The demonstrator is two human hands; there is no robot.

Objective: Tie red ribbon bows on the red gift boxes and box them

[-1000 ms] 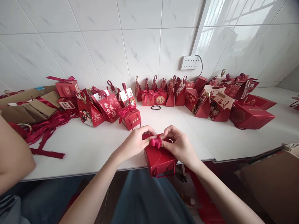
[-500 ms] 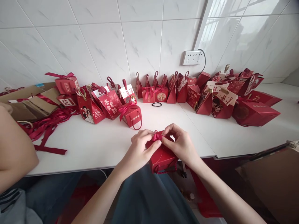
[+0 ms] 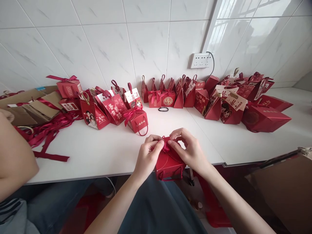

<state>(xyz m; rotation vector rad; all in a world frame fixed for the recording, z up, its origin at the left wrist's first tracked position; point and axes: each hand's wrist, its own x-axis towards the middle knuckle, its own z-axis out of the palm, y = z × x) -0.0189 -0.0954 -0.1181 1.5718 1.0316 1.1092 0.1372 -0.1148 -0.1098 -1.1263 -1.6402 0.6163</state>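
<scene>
A red gift box (image 3: 170, 164) with a twisted cord handle on its near side sits at the table's front edge. On its top is a red ribbon bow (image 3: 166, 145). My left hand (image 3: 149, 152) pinches the ribbon from the left, thumb against fingers. From the right, my right hand (image 3: 186, 148) pinches the ribbon too, its thumb and index finger by the bow's knot. Both hands partly cover the box top. Just beyond stands another red box (image 3: 136, 122) with a bow and a hanging cord handle.
Several red gift boxes (image 3: 114, 107) line the wall side, with more piled at right (image 3: 234, 107). Loose red ribbons (image 3: 48, 130) lie by a cardboard box (image 3: 36, 112) at left. A black ring (image 3: 163, 109) lies mid-table. Another person's arm (image 3: 17, 152) is at left.
My left hand has turned and drawn slightly left and down from the knot. More of the bow and box top now shows between my hands. The other person's arm shifted slightly left.
</scene>
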